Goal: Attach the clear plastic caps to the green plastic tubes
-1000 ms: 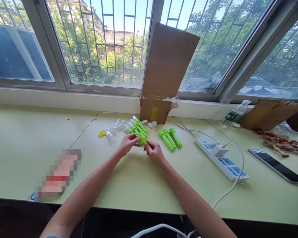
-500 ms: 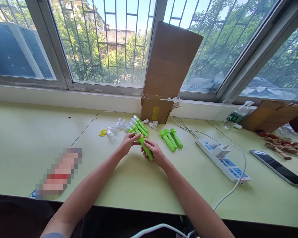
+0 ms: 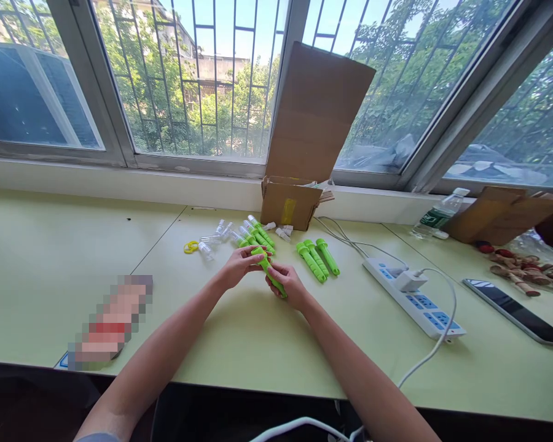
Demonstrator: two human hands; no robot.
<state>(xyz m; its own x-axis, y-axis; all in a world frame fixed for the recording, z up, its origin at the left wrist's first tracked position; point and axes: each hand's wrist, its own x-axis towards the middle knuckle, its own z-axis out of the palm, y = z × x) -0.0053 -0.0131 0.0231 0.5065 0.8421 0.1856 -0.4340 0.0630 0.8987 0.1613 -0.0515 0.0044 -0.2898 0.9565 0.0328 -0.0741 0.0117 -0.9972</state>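
Note:
Both my hands hold one bright green ribbed plastic tube (image 3: 276, 283), tilted with its wider collar toward the upper left. My left hand (image 3: 238, 266) pinches the collar end, with a bit of yellow showing at it. Around the lower body, my right hand (image 3: 289, 285) is closed. Just behind my left hand lie several green tubes with clear tips (image 3: 258, 235). To the right of my hands rest three green tubes without clear tips (image 3: 314, 261). Clear plastic caps (image 3: 206, 249) and yellow rings (image 3: 190, 247) lie to the left.
An upright-flapped cardboard box (image 3: 283, 202) stands at the windowsill, small white pieces (image 3: 283, 233) before it. On the right are a white power strip (image 3: 415, 301) with cables, a phone (image 3: 516, 312), a water bottle (image 3: 442, 215) and wooden pieces (image 3: 518, 279). A blurred item (image 3: 110, 325) lies left.
The green tube has turned slightly in my hands, and my right fingers have shifted a little along it. Everything else on the table stays where it was.

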